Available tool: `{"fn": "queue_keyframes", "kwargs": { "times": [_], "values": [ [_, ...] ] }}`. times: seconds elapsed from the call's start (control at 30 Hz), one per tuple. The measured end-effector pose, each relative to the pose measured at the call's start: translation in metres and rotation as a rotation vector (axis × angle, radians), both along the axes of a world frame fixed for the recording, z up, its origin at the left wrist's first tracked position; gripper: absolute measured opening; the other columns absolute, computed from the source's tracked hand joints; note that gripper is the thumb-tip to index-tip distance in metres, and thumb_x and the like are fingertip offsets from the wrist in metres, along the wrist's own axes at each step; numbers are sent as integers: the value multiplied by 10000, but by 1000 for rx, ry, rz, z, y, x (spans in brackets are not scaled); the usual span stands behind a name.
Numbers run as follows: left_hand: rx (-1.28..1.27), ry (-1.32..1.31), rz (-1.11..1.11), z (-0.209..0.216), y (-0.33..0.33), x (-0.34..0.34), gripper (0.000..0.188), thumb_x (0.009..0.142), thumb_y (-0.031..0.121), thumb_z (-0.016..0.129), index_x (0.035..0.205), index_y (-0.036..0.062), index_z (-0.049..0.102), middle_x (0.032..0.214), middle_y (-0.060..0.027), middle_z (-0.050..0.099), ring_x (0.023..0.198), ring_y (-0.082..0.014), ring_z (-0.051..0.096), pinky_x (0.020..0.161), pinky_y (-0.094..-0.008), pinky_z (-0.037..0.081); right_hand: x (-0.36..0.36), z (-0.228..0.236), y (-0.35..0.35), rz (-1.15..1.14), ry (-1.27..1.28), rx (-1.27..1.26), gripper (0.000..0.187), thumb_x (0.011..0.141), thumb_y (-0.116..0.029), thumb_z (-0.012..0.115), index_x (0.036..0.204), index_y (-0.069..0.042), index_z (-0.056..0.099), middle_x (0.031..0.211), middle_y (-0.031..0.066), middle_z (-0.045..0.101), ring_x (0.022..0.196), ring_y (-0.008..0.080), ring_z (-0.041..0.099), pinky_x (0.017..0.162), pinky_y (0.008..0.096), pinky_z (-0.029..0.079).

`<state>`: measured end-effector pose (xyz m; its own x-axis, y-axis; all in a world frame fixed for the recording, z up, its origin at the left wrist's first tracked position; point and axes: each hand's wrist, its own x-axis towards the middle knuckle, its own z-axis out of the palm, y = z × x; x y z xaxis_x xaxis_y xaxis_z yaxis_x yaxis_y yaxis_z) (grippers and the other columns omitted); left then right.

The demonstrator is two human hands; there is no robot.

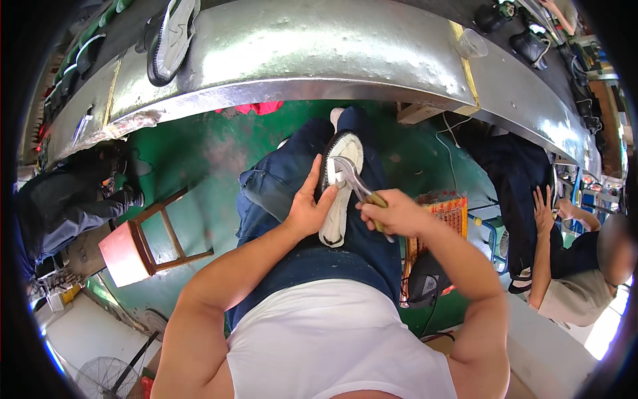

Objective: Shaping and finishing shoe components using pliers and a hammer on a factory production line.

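Observation:
A shoe (334, 216) lies bottom up across my lap, its pale underside bordered by a dark stitched edge at the toe. My left hand (308, 211) grips its left side, with the index finger stretched along the edge and the thumb near the middle. In my right hand (395, 213) is a pair of pincers (354, 178), closed round the olive-coloured handles. The curved metal jaws rest over the front half of the underside, by a small white piece (337, 174). Whether the jaws grip that piece I cannot tell.
Ahead runs a metal-topped bench (319, 46), with another upturned shoe (174, 40) at left and a clear plastic cup (472, 44) at right. A wooden stool (126, 253) stands left, a red-orange crate (446, 216) right. A co-worker (578, 279) sits at far right, another person (73, 206) at left.

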<state>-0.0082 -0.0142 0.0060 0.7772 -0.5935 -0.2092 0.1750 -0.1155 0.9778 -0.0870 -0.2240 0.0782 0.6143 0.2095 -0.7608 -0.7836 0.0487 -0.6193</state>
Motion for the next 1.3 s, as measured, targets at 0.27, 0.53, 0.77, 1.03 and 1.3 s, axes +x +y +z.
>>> {"fn": "queue_keyframes", "kwargs": {
  "times": [0.27, 0.53, 0.77, 1.03, 1.3],
  "values": [
    [158, -481, -166, -8, 12, 13, 674, 970, 88, 552, 1562, 55, 233, 1387, -276, 516, 1254, -381, 557, 1034, -383, 445, -30, -52, 66, -271, -298, -254, 246, 973, -224, 596, 845, -13, 595, 685, 16, 619, 632, 110, 561, 602, 280, 444],
    [162, -410, -188, 3, 5, 15, 662, 962, 91, 545, 1558, 81, 257, 1357, -305, 516, 1237, -452, 536, 1044, -408, 437, -8, -30, 17, -138, -13, 129, 251, 1008, -259, 575, 1030, -10, 598, 827, 57, 633, 652, 128, 598, 455, 237, 433],
    [384, -478, -326, 17, 1, 19, 576, 990, 229, 483, 1541, 233, 313, 1281, -359, 540, 1170, -505, 557, 981, -501, 482, -39, -64, 2, -375, 148, 690, 339, 971, -259, 633, 1159, 16, 571, 906, 111, 659, 745, 184, 665, 444, 210, 462],
    [475, -616, -303, 19, -5, 16, 549, 987, 170, 486, 1517, 148, 348, 1190, -278, 598, 1056, -445, 603, 927, -465, 495, 4, -8, -69, 187, 33, 165, 437, 963, -182, 608, 1280, 98, 498, 1136, 202, 676, 1029, 274, 697, 652, 326, 631],
    [518, -521, -358, 22, -6, 17, 532, 997, 195, 461, 1518, 201, 351, 1126, -310, 584, 1006, -474, 598, 901, -495, 495, 27, 0, -33, 88, -441, -232, 440, 1059, -358, 392, 1060, 37, 583, 867, 92, 660, 686, 155, 629, 650, 326, 504]
  ]
}}
